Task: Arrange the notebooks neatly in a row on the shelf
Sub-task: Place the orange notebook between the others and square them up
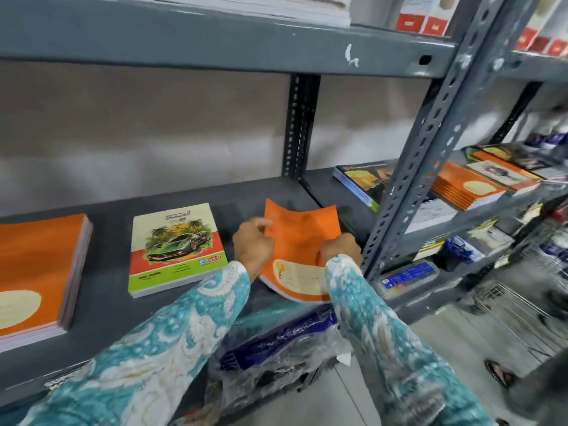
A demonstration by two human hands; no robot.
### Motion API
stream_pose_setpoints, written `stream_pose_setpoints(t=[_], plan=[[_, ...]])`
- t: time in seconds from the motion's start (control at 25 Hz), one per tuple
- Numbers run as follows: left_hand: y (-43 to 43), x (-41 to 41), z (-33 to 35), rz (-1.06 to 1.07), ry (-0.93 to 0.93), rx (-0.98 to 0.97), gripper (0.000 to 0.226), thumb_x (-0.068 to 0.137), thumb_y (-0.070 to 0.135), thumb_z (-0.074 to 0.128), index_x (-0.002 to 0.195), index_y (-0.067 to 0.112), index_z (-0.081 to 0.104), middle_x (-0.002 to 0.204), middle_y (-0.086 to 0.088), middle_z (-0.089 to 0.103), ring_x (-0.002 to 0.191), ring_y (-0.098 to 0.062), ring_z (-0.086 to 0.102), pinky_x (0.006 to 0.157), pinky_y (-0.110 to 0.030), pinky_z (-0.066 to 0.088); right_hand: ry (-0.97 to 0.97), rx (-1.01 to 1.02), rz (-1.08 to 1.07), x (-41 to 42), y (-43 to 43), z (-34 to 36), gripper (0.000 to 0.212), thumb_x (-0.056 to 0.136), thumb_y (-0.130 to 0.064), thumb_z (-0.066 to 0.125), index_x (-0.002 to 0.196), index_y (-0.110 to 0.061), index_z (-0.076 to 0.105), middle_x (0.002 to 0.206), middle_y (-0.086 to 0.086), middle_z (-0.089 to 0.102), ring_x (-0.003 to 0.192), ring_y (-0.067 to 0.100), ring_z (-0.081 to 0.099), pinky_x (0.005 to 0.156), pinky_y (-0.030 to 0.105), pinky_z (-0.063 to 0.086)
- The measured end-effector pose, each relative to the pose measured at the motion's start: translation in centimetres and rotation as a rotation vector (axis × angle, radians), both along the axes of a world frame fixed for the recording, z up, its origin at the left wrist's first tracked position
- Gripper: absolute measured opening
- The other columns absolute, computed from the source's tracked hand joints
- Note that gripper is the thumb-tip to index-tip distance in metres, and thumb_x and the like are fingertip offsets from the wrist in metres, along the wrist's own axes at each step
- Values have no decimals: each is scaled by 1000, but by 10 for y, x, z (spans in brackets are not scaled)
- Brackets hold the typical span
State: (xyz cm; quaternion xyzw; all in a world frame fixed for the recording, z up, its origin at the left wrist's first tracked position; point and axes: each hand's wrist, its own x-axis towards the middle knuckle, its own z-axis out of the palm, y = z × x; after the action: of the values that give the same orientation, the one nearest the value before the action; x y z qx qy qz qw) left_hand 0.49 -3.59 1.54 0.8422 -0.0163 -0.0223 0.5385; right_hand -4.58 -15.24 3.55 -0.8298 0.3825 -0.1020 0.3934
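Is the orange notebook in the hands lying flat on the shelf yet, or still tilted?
Tilted. The orange notebook has its far edge raised and curling, held by the left hand and right hand.

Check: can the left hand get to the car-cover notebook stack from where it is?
Probably yes. The car-cover stack lies flat on the shelf just beside the left hand, with only bare shelf between. But that hand is gripping the orange notebooks, shared with the right hand, so it must let go first.
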Motion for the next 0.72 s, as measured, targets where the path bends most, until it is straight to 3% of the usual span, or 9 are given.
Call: stream_pose_setpoints(t=[0.16, 0.4, 0.56, 0.72], plan=[[25, 25, 5, 141, -94, -162, 40, 74, -15, 55, 103, 9, 70, 107, -10, 72, 101, -19, 66, 95, -30, 52, -130, -3, -1, 9, 15, 21, 30, 93, -3, 41, 117, 6, 56, 124, 23, 59, 119, 37, 53, 98, 37, 42], [140, 34, 17, 370, -256, -174, 33, 80, -12, 56, 106, 4, 68, 100, -5, 70, 95, -12, 64, 85, -12, 44, -256, 86, 93, 64, 111, 24, 24, 84, 1, 43, 92, 2, 66, 100, 22, 69, 95, 38, 63, 84, 39, 51], [253, 36, 16, 523, -340, -99, 34, 73, -14, 61, 100, 5, 70, 100, -15, 73, 94, -23, 67, 94, -37, 53, -282, 188, 272, 85, 211, 13, 23, 77, 3, 46, 80, -5, 68, 82, 17, 68, 75, 32, 61, 72, 37, 53], [359, 25, 16, 654, -294, -31, 31, 73, -12, 60, 96, 4, 72, 99, -15, 74, 92, -22, 68, 95, -34, 52, -292, 195, 477, 90, 305, 3, 20, 79, -2, 53, 79, -11, 71, 71, 10, 62, 69, 26, 56, 63, 26, 42]])
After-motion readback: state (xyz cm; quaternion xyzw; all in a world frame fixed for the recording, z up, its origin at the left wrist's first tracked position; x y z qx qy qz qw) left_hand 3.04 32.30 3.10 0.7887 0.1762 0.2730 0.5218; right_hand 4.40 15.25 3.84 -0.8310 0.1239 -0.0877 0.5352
